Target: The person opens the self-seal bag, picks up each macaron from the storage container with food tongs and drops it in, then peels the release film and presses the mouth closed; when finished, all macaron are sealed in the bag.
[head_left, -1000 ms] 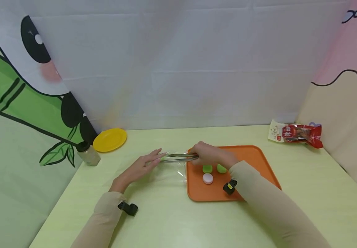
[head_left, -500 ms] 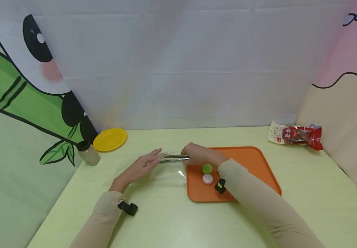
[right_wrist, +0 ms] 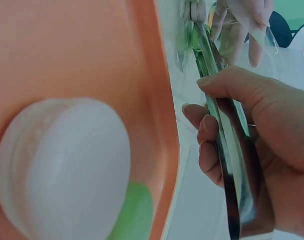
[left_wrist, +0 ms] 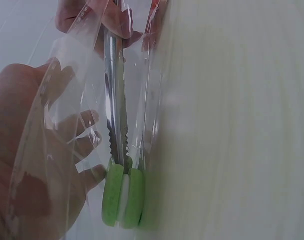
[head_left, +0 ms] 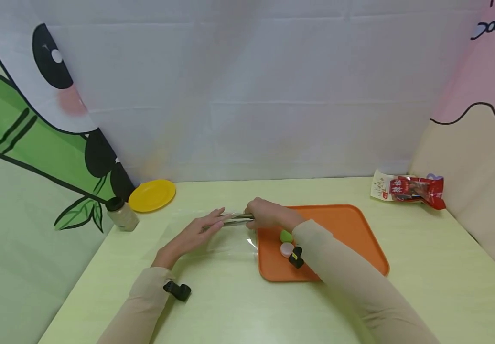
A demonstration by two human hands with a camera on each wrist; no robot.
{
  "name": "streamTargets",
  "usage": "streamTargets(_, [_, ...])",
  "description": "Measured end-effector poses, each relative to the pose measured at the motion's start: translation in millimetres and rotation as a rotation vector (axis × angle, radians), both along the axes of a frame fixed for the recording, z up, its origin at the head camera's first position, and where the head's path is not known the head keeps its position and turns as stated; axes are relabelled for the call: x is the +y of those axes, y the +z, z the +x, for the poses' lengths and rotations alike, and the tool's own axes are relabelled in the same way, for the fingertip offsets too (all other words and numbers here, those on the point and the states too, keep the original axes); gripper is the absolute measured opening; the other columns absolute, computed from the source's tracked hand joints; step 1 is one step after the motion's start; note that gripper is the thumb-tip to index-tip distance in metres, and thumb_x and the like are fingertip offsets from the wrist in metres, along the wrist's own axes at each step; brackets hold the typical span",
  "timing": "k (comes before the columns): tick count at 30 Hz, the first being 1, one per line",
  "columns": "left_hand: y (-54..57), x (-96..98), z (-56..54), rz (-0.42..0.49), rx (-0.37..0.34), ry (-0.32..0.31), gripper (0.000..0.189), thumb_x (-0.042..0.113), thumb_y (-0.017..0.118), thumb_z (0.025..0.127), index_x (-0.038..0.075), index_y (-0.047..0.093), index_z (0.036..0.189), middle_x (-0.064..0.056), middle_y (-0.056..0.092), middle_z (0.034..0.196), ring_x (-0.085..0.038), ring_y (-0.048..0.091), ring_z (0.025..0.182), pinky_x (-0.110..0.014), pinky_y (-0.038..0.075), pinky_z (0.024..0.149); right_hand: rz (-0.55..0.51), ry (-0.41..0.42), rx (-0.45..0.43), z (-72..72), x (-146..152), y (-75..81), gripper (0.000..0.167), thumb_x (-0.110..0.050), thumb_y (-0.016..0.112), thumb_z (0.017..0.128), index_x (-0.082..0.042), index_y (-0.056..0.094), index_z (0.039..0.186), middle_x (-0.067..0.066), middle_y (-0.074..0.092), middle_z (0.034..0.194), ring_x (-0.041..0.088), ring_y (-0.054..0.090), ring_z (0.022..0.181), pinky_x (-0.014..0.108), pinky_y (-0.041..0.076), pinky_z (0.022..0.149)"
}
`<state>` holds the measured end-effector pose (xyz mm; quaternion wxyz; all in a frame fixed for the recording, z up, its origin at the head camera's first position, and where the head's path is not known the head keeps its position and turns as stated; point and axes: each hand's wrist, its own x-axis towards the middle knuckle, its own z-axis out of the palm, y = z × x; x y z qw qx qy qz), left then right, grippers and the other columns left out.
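My right hand [head_left: 269, 214] grips metal tongs [right_wrist: 226, 125] over the left edge of the orange tray [head_left: 338, 239]. In the left wrist view the tongs' toothed tips reach a green macaron [left_wrist: 123, 195] with pale filling, seen through a clear plastic bag [head_left: 230, 246]. My left hand [head_left: 198, 229] touches the bag with extended, spread fingers, and clear film crosses in front of it in its wrist view. On the tray sit a pale macaron [right_wrist: 77, 165] and a green macaron [head_left: 286, 236], partly hidden by the right wrist.
A yellow plate [head_left: 152, 196] lies at the back left, beside a dark-lidded jar [head_left: 123, 217]. A red and white snack packet [head_left: 408, 189] lies at the back right. A printed cloth [head_left: 247, 95] hangs behind the table [head_left: 213, 310].
My right hand has moved left with the tongs, closer to the left hand. A second green macaron on the tray is now hidden behind the right arm. My left hand stays almost still.
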<state>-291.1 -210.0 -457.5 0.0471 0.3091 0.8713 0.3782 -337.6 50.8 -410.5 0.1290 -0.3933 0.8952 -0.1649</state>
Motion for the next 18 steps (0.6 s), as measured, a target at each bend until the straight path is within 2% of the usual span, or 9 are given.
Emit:
streamTargets(7, [0.5,-0.6,1.5,-0.012,-0.001,0.013,0.041,0.038,0.045,0.108,0.038,0.049,0.148,-0.013,0.029,0.162,-0.029,0.026,0.148,-0.059,0.027,0.114,-0.008,-0.003,0.039,-1.4,-3.5,-3.1,0.010,-0.008,0.068,0.092,-0.010,0.070,0.082,-0.007,0.051,0.062,0.007,0.040,0.052,0.020,0.034,0.051])
streamTargets(10, [0.7,-0.9,2.1,-0.010,-0.003,0.016,0.040,0.035,0.046,0.108,0.038,0.050,0.148,-0.012,0.029,0.161,-0.029,0.027,0.148,-0.059,0.027,0.114,0.006,-0.011,0.058,-0.9,-5.5,-3.9,0.009,-0.009,0.068,0.092,-0.009,0.070,0.083,-0.004,0.053,0.064,0.009,0.042,0.053,0.022,0.035,0.052])
streamTargets(12, [0.4,-0.7,1.9,-0.012,-0.003,0.017,0.041,0.035,0.046,0.108,0.036,0.050,0.148,-0.011,0.029,0.162,-0.028,0.026,0.148,-0.058,0.026,0.115,0.038,-0.032,0.082,0.1,-6.5,-4.6,0.007,-0.013,0.069,0.092,-0.009,0.073,0.089,-0.002,0.060,0.071,0.011,0.048,0.060,0.024,0.040,0.055])
streamTargets(15, [0.2,-0.1,1.4,-0.013,-0.002,0.018,0.041,0.036,0.045,0.108,0.033,0.050,0.149,-0.010,0.030,0.161,-0.029,0.024,0.149,-0.058,0.025,0.115,0.092,-0.064,0.098,2.2,-7.2,-5.8,0.016,-0.019,0.069,0.095,-0.010,0.077,0.105,0.001,0.069,0.090,0.016,0.058,0.078,0.030,0.048,0.066])
streamTargets(16, [0.2,0.0,1.1,-0.015,-0.001,0.019,0.042,0.036,0.045,0.108,0.032,0.050,0.149,-0.010,0.030,0.161,-0.030,0.024,0.149,-0.059,0.024,0.115,0.109,-0.073,0.104,2.9,-7.2,-6.2,0.021,-0.022,0.068,0.095,-0.011,0.076,0.111,0.001,0.069,0.097,0.017,0.059,0.085,0.031,0.049,0.070])
streamTargets(18, [0.4,0.0,0.6,-0.019,0.007,0.023,0.043,0.037,0.045,0.108,0.029,0.050,0.149,-0.011,0.031,0.161,-0.030,0.024,0.149,-0.059,0.023,0.115,0.129,-0.083,0.108,4.1,-7.0,-7.1,0.022,-0.023,0.068,0.096,-0.013,0.075,0.115,0.000,0.068,0.099,0.019,0.057,0.090,0.033,0.049,0.072])
